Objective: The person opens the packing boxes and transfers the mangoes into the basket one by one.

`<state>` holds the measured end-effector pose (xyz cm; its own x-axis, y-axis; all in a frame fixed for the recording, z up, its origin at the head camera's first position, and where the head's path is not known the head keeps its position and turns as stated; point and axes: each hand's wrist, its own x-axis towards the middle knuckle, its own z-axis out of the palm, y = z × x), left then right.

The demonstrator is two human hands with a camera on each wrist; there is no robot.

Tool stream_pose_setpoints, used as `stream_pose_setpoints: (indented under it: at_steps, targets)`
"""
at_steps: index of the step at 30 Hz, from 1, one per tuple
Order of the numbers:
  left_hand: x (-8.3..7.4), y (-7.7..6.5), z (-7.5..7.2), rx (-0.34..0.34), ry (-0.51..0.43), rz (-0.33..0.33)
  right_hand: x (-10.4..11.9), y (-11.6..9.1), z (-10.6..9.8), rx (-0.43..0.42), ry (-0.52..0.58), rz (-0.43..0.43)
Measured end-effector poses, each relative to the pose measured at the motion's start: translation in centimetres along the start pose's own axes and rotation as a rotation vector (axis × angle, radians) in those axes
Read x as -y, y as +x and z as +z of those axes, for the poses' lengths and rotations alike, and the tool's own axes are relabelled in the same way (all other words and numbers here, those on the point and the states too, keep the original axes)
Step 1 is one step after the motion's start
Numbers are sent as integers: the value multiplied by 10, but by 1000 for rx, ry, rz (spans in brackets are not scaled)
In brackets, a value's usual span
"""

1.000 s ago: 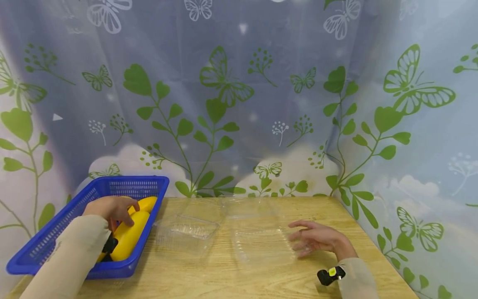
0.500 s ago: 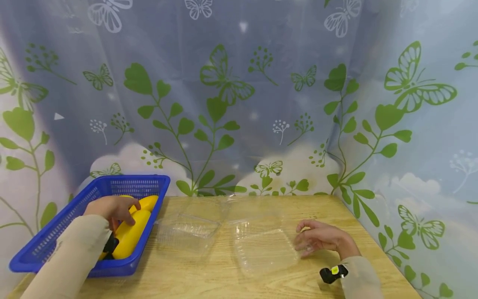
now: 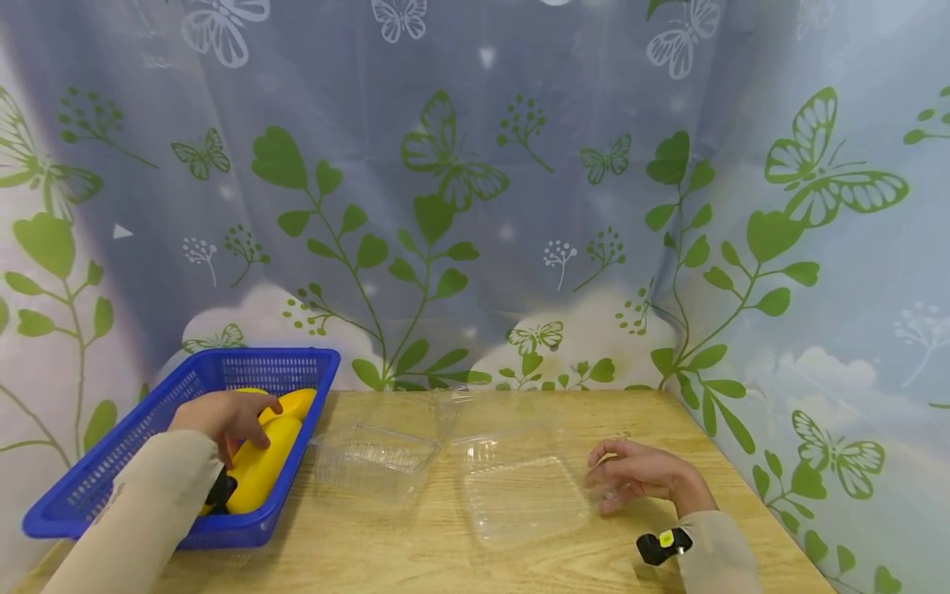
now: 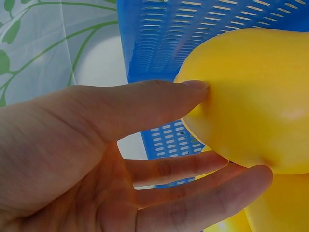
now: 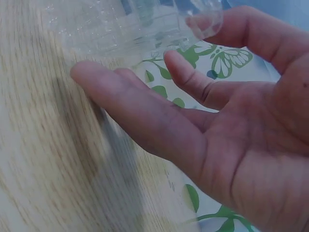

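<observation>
My left hand [image 3: 230, 417] reaches into a blue perforated plastic basket [image 3: 330, 404] on the left. Its thumb and fingers grip the rounded end of a smooth yellow mango [image 4: 256, 96], which lies among other yellow mangoes [image 3: 297, 404]. At the right side of the table my right hand [image 3: 641, 474] is by the edge of a clear plastic clamshell box [image 3: 527, 499]. In the right wrist view the thumb overlaps the clear rim, with a fingertip close below; the other fingers stretch away from it. The box stands with its lid raised at the back.
A second clear plastic box [image 3: 378, 462] stands between the basket and the first box. All rest on a wood-grain table [image 3: 416, 557]. A patterned curtain [image 3: 475, 247] with green leaves and butterflies hangs behind and at the right.
My right hand has shifted slightly to the right, and the near edge of its clear box has moved a little toward me. The left hand stays on the mango.
</observation>
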<state>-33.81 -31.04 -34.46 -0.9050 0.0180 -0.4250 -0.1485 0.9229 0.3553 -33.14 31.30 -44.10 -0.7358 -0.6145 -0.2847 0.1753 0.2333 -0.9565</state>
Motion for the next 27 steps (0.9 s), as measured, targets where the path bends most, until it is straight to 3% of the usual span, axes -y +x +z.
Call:
stream_pose_setpoints:
  at_steps: [21,27]
  targets:
    - [-4,-6,-4,5,44,40,7,-1,6,-97,-46,44]
    - [-21,-16,-7,-24,102,142,13,-5,9,-178,-109,64]
